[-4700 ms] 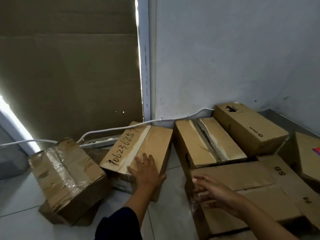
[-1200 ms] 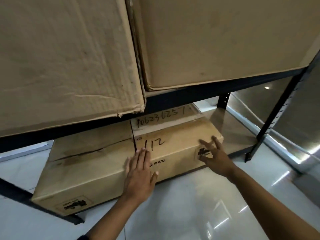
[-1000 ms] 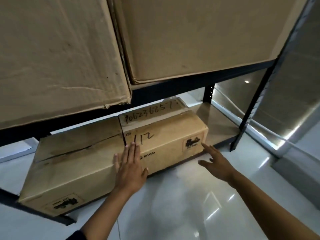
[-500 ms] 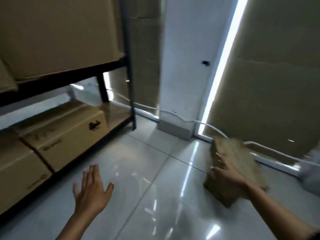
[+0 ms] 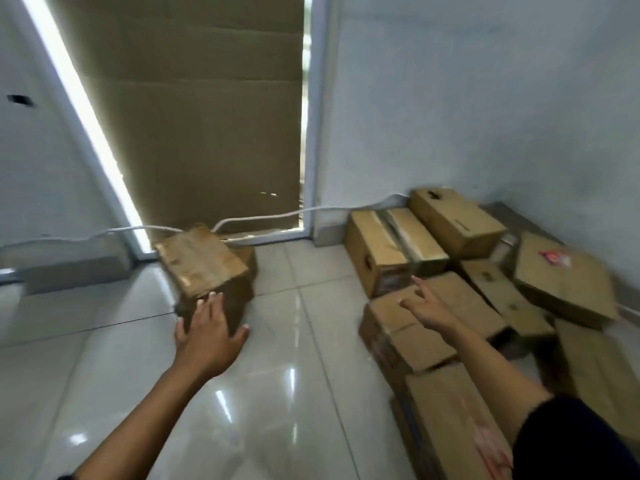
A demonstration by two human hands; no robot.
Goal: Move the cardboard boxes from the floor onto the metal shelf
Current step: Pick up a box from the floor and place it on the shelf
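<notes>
A crumpled, tape-wrapped cardboard box (image 5: 202, 263) sits on the tiled floor near the window frame. My left hand (image 5: 207, 336) reaches toward its near side with fingers spread, holding nothing. A heap of cardboard boxes fills the right corner: a taped box (image 5: 391, 247), a long box (image 5: 457, 221) against the wall, and a nearer box (image 5: 412, 336). Over that nearer box my right hand (image 5: 427, 306) stretches out with fingers extended, gripping nothing. The metal shelf is out of view.
A white cable (image 5: 277, 216) runs along the wall base behind the boxes. A large cardboard sheet (image 5: 207, 116) covers the window. A box with a red label (image 5: 561, 282) leans at the far right. Glossy tiled floor (image 5: 294, 341) lies between the two box groups.
The view has swung from the shelf to the corner with the floor boxes. Both hands left the shelved box and now reach toward boxes on the floor, holding nothing.
</notes>
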